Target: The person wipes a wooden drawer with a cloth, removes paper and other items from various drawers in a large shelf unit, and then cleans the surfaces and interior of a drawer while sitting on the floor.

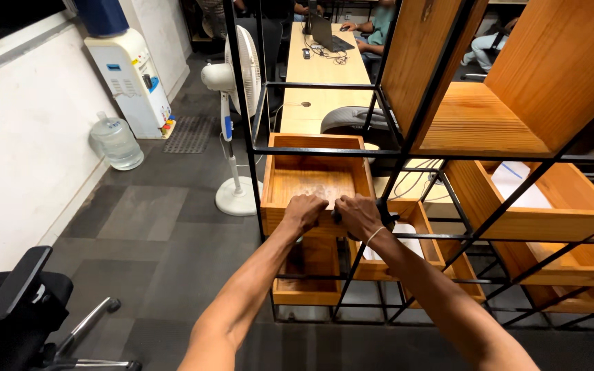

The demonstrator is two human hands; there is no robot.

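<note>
Both bare hands, left hand [304, 211] and right hand [357, 215], have fingers curled tight over the near rim of the open square wooden box [314, 177]; an even pull looks best.

We are seeing our left hand [304, 211] and right hand [357, 215] curling over the near rim of the wooden box [314, 180], so our fingertips are hiding inside it. Something pale on the box floor is showing too faintly to identify. Below the box, our forearms are covering part of a lower wooden tray [309, 275]. Beyond the box, people at the long desk [321, 72] are being cut off by the top edge.
</note>
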